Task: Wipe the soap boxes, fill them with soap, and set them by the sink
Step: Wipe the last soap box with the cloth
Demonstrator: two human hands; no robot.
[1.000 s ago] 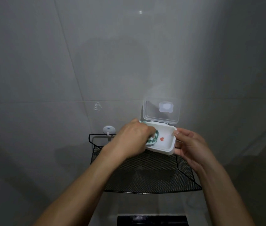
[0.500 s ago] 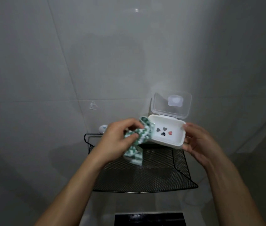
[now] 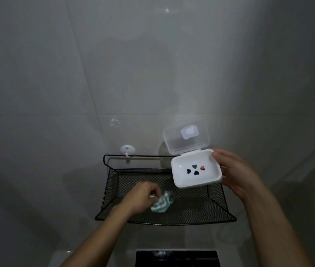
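Above the mesh shelf point(image 3: 206, 212), right hand point(image 3: 235, 174) fingers gripping open soap box point(image 3: 196, 170), left hand point(image 3: 143, 197) pinching cloth point(image 3: 161, 203).

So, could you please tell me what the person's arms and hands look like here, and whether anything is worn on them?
Both forearms are bare up to the frame edge: no sleeves show. The left hand and right hand wear no gloves, and no rings, watch or bracelets are visible. The picture is too dim to show finer detail.
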